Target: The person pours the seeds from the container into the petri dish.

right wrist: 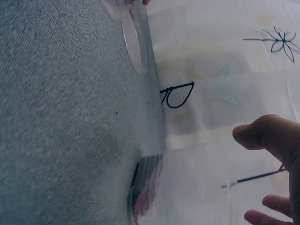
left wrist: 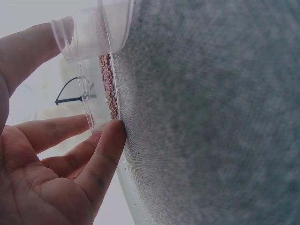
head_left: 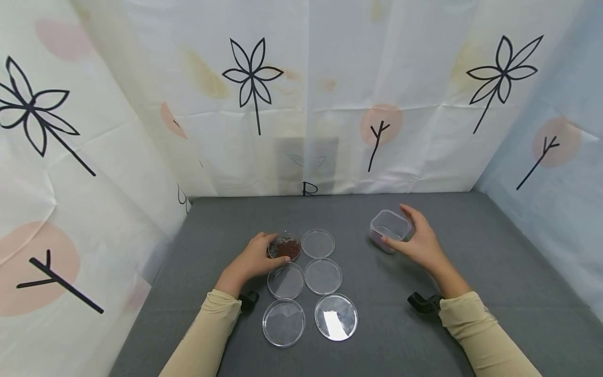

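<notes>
Granule dish (head_left: 289, 247), in the left hand (head_left: 255, 258), adjoins clear dishes (head_left: 318, 244).

I see a grey table (head_left: 381, 335) at six o'clock, flowered white cloth (head_left: 330, 78) at twelve, bluish cloth (head_left: 565, 209) at three.

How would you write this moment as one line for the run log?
left grip: holds dish of brown grains | right grip: at tub, thumb spread from fingers | nearby: five clear dishes on table

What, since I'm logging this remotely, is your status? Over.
Left hand gripping grain dish. Right hand spread around plastic tub, contact unclear. Five other clear dishes crowding near grain dish.
</notes>
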A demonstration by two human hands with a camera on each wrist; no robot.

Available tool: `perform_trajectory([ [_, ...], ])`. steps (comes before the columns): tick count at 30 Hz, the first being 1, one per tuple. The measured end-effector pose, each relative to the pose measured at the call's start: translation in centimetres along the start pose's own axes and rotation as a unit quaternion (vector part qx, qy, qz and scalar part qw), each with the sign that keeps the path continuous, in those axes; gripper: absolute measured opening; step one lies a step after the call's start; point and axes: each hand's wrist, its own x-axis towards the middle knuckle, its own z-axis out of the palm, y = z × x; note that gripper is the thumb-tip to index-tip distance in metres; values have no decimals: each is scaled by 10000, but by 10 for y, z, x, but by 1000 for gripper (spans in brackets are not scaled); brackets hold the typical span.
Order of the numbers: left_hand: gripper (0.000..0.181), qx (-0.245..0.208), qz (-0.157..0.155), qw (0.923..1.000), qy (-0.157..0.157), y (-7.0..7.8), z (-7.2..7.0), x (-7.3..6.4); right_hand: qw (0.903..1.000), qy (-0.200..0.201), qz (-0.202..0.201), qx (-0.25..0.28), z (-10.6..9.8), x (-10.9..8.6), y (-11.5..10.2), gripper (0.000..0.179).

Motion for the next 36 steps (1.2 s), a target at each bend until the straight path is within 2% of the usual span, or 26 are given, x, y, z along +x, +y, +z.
perform_trajectory([
  [3,82,1,-14,10000,-11,0,-1,0,9964,326,-710,-330,6,2,-11,84],
  [6,82,11,-14,10000,-37,0,-1,0,9868,446,-1527,-302,14,4,-21,77],
  [8,82,14,-8,10000,-43,-1,0,1,9801,333,-1949,-191,20,6,-27,76],
  [11,82,6,-8,10000,-40,-1,0,1,9750,-77,-2220,-4,30,9,-37,76],
  [13,82,-6,-13,10000,-33,0,0,1,9747,-397,-2201,63,38,11,-41,76],
  [18,82,12,-28,10000,-52,0,0,1,9753,-1222,-1829,178,57,18,-45,77],
  [23,81,40,-35,10000,-20,1,1,0,9691,-1900,-1549,268,72,25,-42,78],
  [27,81,5,-23,10000,11,1,1,0,9648,-2130,-1537,153,80,30,-38,79],
  [36,81,12,-27,10000,-17,2,0,0,9620,-2182,-1611,-323,93,43,-31,84],
])
